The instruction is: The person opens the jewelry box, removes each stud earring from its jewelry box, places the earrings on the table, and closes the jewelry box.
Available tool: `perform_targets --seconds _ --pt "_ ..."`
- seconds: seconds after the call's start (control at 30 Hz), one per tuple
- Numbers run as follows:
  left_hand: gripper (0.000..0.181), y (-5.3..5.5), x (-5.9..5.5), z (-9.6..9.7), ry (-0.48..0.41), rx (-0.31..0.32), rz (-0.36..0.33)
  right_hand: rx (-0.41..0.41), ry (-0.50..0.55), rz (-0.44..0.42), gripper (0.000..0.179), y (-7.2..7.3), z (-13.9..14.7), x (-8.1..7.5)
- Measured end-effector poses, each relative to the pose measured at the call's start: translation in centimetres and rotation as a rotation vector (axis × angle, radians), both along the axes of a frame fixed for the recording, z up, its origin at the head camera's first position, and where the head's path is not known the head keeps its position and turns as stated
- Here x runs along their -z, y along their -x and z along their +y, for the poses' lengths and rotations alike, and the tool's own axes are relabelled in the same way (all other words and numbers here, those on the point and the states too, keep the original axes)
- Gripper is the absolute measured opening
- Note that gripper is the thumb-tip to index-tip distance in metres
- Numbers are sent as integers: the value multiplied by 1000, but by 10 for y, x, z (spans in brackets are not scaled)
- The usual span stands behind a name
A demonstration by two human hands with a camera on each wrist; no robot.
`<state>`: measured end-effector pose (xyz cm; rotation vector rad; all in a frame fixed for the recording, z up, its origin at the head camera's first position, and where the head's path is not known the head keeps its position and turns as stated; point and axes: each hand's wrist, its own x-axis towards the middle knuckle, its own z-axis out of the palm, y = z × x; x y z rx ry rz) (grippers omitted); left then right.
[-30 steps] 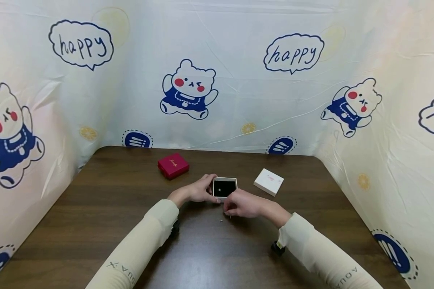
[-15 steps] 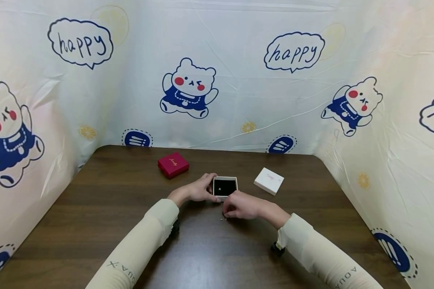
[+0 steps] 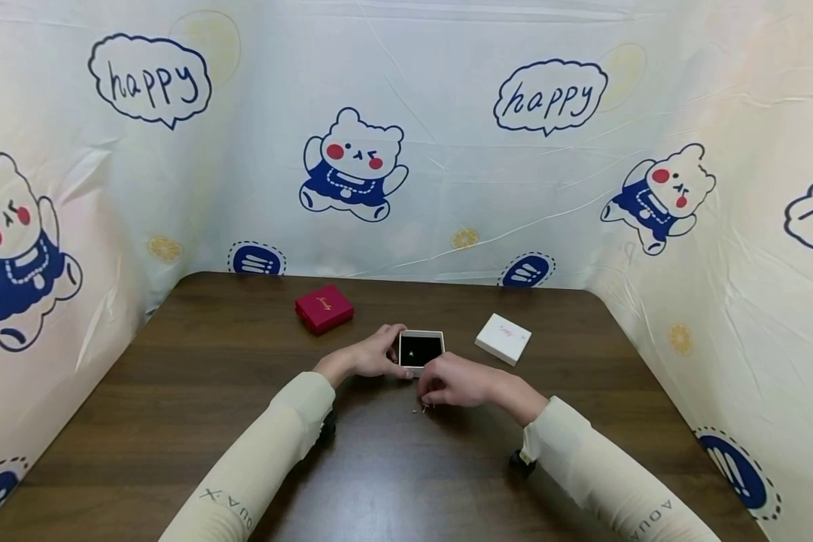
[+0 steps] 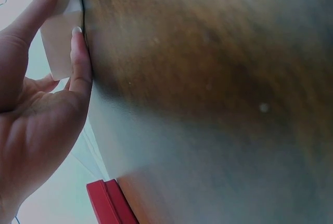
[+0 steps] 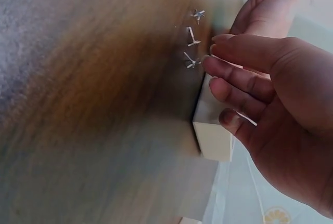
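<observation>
My left hand (image 3: 376, 354) grips the left side of a small white jewelry box (image 3: 417, 371), thumb at the front and fingers behind. On the black pad (image 3: 425, 348) inside sits one small star-shaped stud earring (image 3: 411, 354). My right hand (image 3: 455, 380) hovers low in front of the box, fingers bent loosely, thumb and index tips close together with nothing visible between them. Beside those fingertips in the right wrist view, three small silvery studs lie on the table: a far one (image 5: 197, 15), a middle one (image 5: 192, 39) and a near one (image 5: 191, 62).
A red box (image 3: 325, 309) with gold lettering stands at the back left of the brown wooden table (image 3: 244, 421). To the right lies a white printed lid (image 3: 503, 339). Patterned sheets (image 3: 447, 98) enclose the table's back and sides.
The right hand shifts slightly by the studs in front of the box, and more of them shows beneath its fingertips now. The left hand and box stay in place.
</observation>
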<state>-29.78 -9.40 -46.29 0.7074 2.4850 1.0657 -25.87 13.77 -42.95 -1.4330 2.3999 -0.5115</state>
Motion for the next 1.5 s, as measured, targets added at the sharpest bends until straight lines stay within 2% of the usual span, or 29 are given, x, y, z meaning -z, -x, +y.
perform_targets --seconds 0.33,0.8,1.0,1.2,1.5 --pt "95 -1 0 1 4 0 -10 10 25 66 4 6 2 -10" --pt "93 -1 -4 1 5 10 -1 62 52 88 5 19 2 -15" --pt "94 0 -1 1 -2 7 8 92 39 99 6 26 1 -12" --pt "93 -1 -3 1 -4 -2 7 110 21 106 8 30 -2 -13" --pt "94 -1 -2 0 -3 10 8 138 -1 80 16 36 -6 -10"
